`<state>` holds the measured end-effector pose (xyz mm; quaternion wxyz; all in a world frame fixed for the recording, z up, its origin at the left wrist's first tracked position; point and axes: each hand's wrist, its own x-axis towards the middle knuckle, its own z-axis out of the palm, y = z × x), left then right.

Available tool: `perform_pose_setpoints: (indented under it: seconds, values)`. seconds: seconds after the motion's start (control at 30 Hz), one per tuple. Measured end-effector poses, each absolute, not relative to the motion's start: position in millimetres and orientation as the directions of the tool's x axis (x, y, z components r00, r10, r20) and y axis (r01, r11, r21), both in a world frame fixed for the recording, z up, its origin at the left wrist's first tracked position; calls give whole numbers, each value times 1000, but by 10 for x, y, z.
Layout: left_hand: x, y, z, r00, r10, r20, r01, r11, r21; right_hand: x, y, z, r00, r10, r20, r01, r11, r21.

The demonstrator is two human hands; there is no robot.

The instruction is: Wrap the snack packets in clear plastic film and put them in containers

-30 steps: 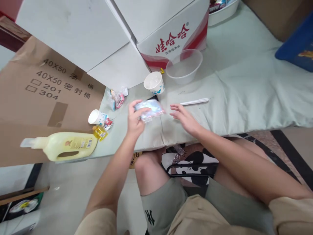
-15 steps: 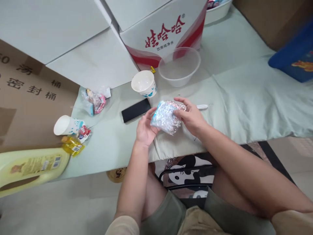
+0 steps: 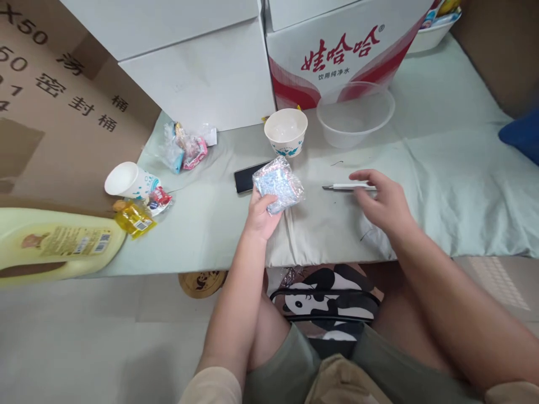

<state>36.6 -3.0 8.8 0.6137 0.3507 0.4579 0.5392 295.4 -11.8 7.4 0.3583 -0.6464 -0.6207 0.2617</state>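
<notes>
In my left hand [image 3: 263, 216] is a clear plastic-wrapped packet [image 3: 278, 185] with blue and reddish parts inside, the thumb pressed on its face. My right hand [image 3: 381, 199] is at the far end of a white craft knife [image 3: 341, 187], thumb and fingers apart on either side of the handle. The knife lies on the pale green cloth, its grey tip pointing left. Whether the fingers touch the handle I cannot tell. Behind the packet lies a black phone [image 3: 248, 178], partly covered. A paper cup [image 3: 286, 132] stands just beyond it.
A translucent plastic bowl [image 3: 356, 115] stands before a white-and-red carton [image 3: 337, 56]. To the left are a tipped paper cup [image 3: 132, 180], crumpled wrappers [image 3: 189, 147], a yellow packet [image 3: 135, 219] and a pale yellow bottle [image 3: 63, 241]. The cloth's front edge hangs above my knees.
My right hand has let go of the wrapped packet and moved right to the craft knife. The packet, turned, is now in my left hand alone. The view has shifted left.
</notes>
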Motion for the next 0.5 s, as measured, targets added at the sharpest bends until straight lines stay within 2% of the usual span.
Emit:
perform_pose_setpoints:
  seconds: [0.07,0.13,0.23,0.33,0.4,0.5]
  values:
    - [317,-22,72,-29,993,-112,-299,98,949,3072,-119,-20,37,980,197,777,96,-622]
    - [298,-7,46,-68,995,-77,-274,56,960,3144,-96,-116,16,976,217,858,98,-505]
    - [332,16,-5,-126,989,-78,-277,40,960,3148,-62,-150,67,986,155,896,9,-444]
    - [435,19,-53,-153,981,-118,-299,68,952,3032,-86,-33,81,996,37,829,-47,-558]
    - [527,8,-78,-175,975,-139,-280,86,956,2910,-145,69,30,999,-40,725,-49,-687]
    - [679,-14,-104,-214,970,-118,-201,74,977,2694,-268,191,-97,993,-60,565,5,-825]
